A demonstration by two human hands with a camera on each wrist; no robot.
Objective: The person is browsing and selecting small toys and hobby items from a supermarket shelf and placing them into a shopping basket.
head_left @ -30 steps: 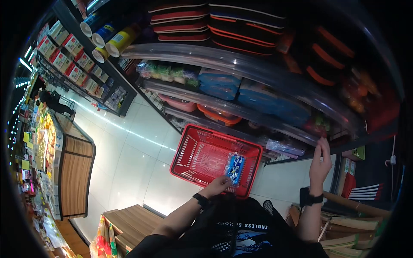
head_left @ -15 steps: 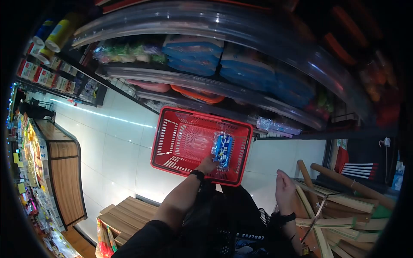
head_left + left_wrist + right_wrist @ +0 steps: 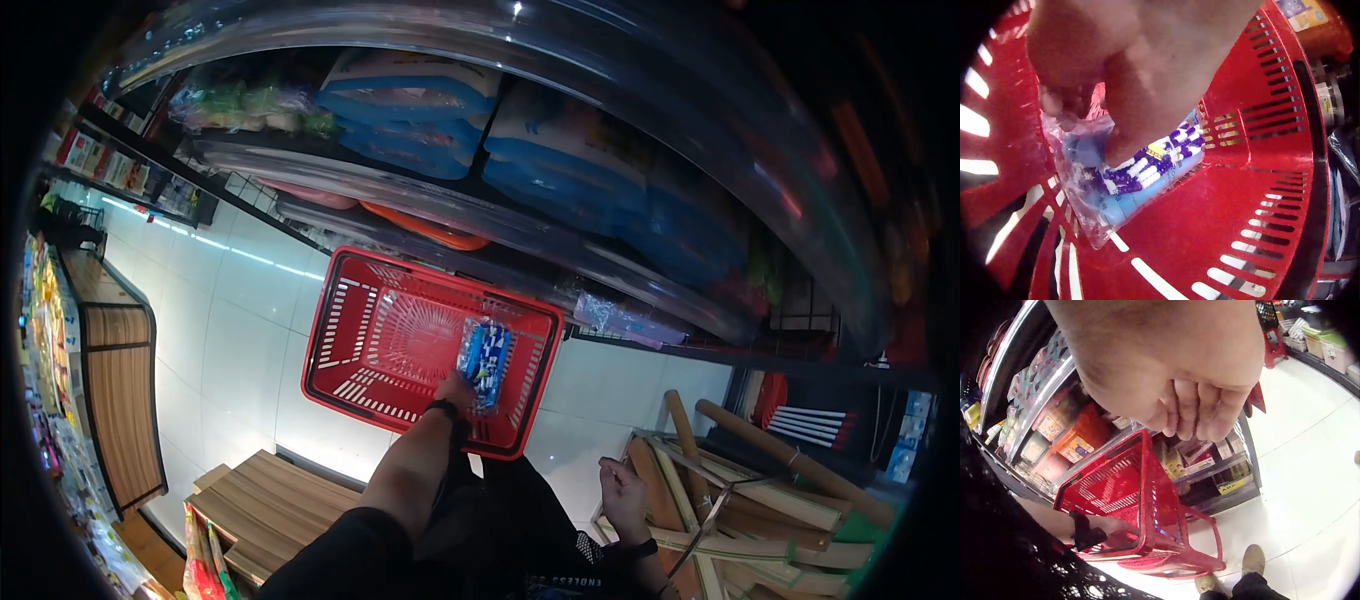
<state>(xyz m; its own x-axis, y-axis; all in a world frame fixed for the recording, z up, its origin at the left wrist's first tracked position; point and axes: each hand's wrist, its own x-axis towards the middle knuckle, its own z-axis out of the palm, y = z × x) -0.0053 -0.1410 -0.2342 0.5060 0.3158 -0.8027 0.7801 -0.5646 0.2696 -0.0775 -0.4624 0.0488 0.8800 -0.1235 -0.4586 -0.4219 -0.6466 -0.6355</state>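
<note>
In the head view my left hand [image 3: 455, 387] reaches down into a red plastic shopping basket [image 3: 345, 325]. Its thumb and fingers grip one end of a clear-wrapped packet [image 3: 488, 362], low in the basket. Seen from the left wrist, the packet [image 3: 1154, 169] is light blue with purple-and-white striped pieces and a small yellow label; the hand hides part of it. My right hand [image 3: 624, 498] hangs at the right, away from the basket, and holds nothing. Its fingers curl loosely in the right wrist view.
Shelves with blue-wrapped bundles [image 3: 570, 170] and an orange tub [image 3: 425, 226] stand just beyond the basket. Long brown rolls and boards [image 3: 760, 520] lean at the right. A wooden stand [image 3: 285, 500] is at lower left, with a wood-panelled counter [image 3: 120, 410] farther left.
My right hand has come down from beside the shelf to my right side. The left hand stays at the packet, reaching deeper into the basket. The head view has shifted closer to the shelves.
</note>
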